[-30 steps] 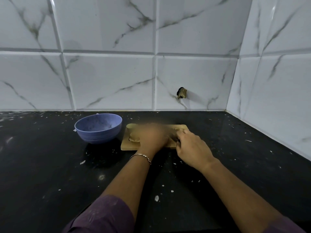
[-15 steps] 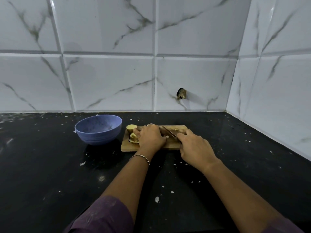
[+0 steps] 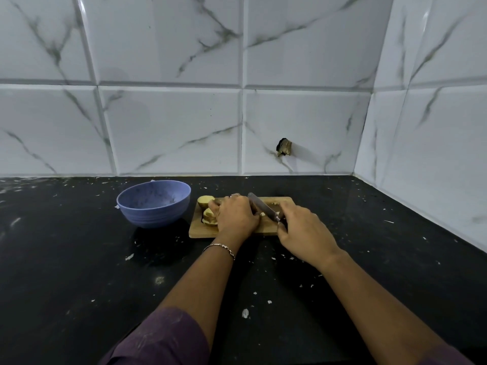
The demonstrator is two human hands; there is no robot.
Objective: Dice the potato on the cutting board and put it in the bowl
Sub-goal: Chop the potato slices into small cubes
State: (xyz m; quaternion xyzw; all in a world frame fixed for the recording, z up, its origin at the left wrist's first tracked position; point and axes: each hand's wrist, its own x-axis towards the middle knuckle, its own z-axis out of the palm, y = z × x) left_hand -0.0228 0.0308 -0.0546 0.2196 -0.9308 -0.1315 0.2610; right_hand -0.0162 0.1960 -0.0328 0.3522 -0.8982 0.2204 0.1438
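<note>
Black glossy stone bench [image 3: 79, 272], speckled w/ pale flecks + crumbs; white marble-look tiles [image 3: 171, 127] behind & on the right wall, grey veins, bevelled edges. Small rectangular wooden cutting board [image 3: 286, 202], light tan, rounded corners, lies flat near the back wall. Just left of it, not touching: round blue bowl [image 3: 154, 204], matte, ribbed lower wall, faint pale residue inside, no potato visible in it.

Potato [image 3: 209, 213] sits on the board's left part: pale yellow cut faces, tan-brown skin, in a few chunky pcs, one rounded end pc at the far left corner, others stacked nearer the hand. Small pale bits by the blade too.

Left hand [image 3: 237, 217] palm-down on the potato, grip curled over it, pressing it to the board; ring on a finger, thin metal bracelet [image 3: 220, 247] at the wrist, purple sleeve [image 3: 163, 338] lower down. Right hand [image 3: 303, 233] grip clamped round the knife [image 3: 262, 206] handle; slim steel blade angles up-left, tip raised by the left knuckles.
</note>
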